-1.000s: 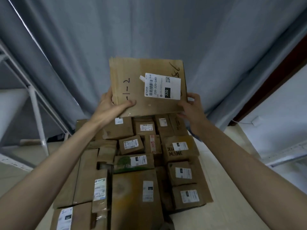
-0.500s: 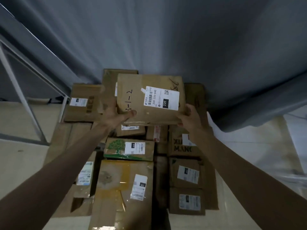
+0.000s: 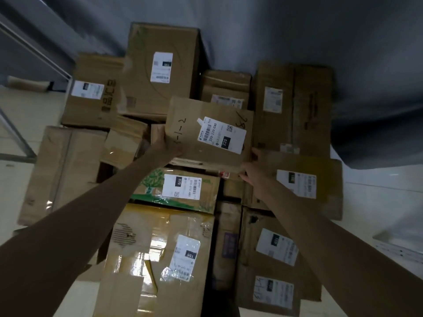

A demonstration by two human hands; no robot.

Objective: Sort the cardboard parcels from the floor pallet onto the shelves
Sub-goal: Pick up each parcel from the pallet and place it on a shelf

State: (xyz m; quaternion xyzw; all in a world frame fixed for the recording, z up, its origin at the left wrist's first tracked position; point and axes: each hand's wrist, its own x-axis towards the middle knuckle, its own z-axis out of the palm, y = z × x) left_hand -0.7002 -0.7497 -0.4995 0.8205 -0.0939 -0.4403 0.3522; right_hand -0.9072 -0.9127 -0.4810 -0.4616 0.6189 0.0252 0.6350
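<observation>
The left hand (image 3: 168, 145) grips the left edge of a flat brown cardboard parcel with a white "220" label (image 3: 209, 133), fingers curled round its near corner. The right hand (image 3: 256, 170) touches the parcel's lower right corner; whether its fingers curl round it cannot be told. The parcel sits at frame centre, tilted, just above the heap of brown cardboard parcels (image 3: 160, 259) that fills the lower frame.

To do this step well, both hands should probably hold opposite edges firmly, keep the label facing up to read its code, and clear the neighbouring boxes.

Compared with half a second ago, the parcel sits lower among the pile, and the view has tipped further down.
</observation>
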